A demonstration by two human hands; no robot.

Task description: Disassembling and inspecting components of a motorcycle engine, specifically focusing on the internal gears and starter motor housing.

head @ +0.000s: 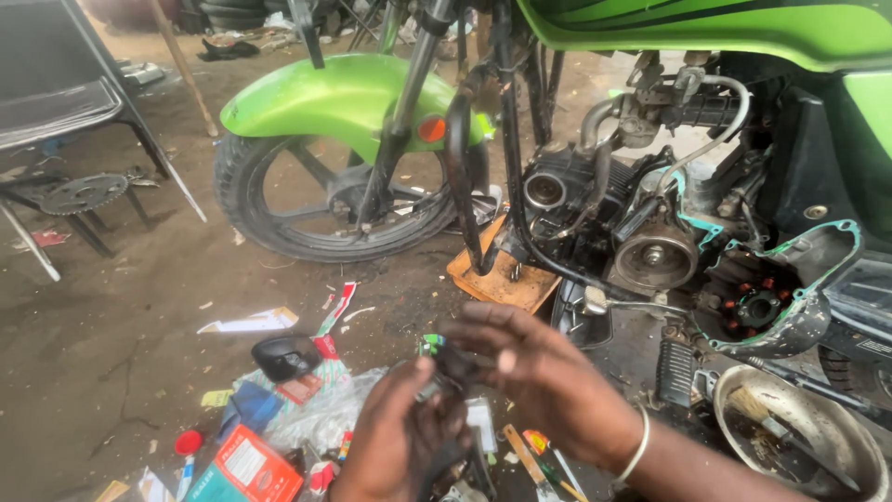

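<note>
- Both hands meet low in the middle of the view over a small dark part (452, 364), with a bit of green showing at its top; what it is exactly, I cannot tell, it is blurred and half covered.
- The left hand (401, 437) comes up from below, fingers curled round the part from underneath, thumb raised against it.
- The right hand (539, 372) reaches across from the right, fingers bent and pinching the part's upper end; one metal bangle (639, 444) sits on that wrist.
- My judgement: this is fiddly two-hand work, so the lower hand should stay the steady clamp while the upper one does the turning or pulling, held close over the ground so that anything dropped stays near.
- Just below the hands lie screwdrivers (531, 457), two or three by the handles; the blur hides an exact count.
- To the left, litter on the dirt: one black mirror (286, 356), one red and teal carton (249, 469), one clear plastic bag (321, 414), one small red cap (189, 442).
- Right of the hands, one metal bowl (797, 432) holds one brush in dark liquid.
- Behind, one green motorcycle (650, 23) stands with its engine (650, 246) opened and one side cover off; one front wheel (325, 191) shows, and one wooden block (502, 279) sits under the frame.
- Far left, one loose sprocket (84, 193) rests by a chair (65, 102).
</note>
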